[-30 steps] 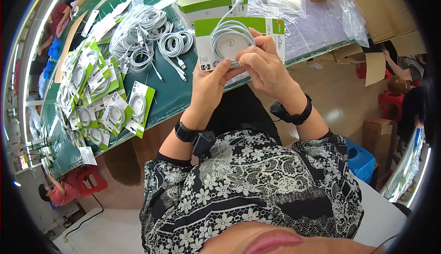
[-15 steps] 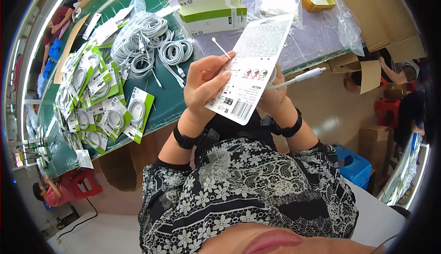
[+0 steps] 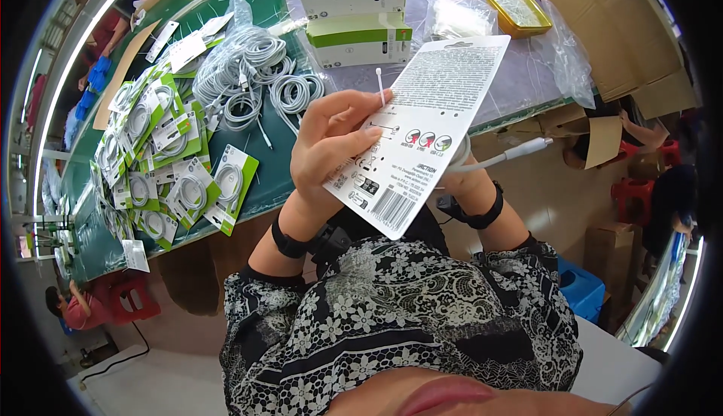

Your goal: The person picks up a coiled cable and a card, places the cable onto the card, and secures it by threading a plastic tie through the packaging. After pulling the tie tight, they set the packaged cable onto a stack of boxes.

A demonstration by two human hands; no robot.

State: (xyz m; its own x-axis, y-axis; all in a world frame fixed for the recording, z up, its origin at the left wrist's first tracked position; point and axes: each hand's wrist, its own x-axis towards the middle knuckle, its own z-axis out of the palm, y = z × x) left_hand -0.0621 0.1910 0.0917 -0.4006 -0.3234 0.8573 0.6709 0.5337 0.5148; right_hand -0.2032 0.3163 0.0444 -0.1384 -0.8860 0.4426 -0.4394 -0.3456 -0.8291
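Left hand (image 3: 331,145) closed on the left edge of a white printed card (image 3: 433,115), thumb laid over its back, forefinger next to a thin white tie (image 3: 379,85) that pokes up at the fingertips. Right hand (image 3: 461,182) is tucked mostly behind the card, so from where I stand I can't tell how its fingers are set. The card itself is up in the air, tilted, in front of the person's body, with its back turned to view. Past its right edge shows a pale cable (image 3: 480,164), the plug end (image 3: 527,147) sticking out sideways.

As I judge it, this piece is only part-way: the cable is at the card, but one end of the tie stands up free, and whether it has been drawn tight I can't make out. Plenty looks finished already, going by the heap of carded cables (image 3: 143,160) on the green table (image 3: 280,166), coils sitting on green and white cards. Plenty seems left too: loose coils (image 3: 252,54) lie just beside that heap without cards, some under clear plastic. What look like more ties lie in the yellow tray (image 3: 533,30) and the clear bag (image 3: 458,18) near it. Green and white boxes (image 3: 354,36) stand beyond the card; whether anything is packed inside them I can't see
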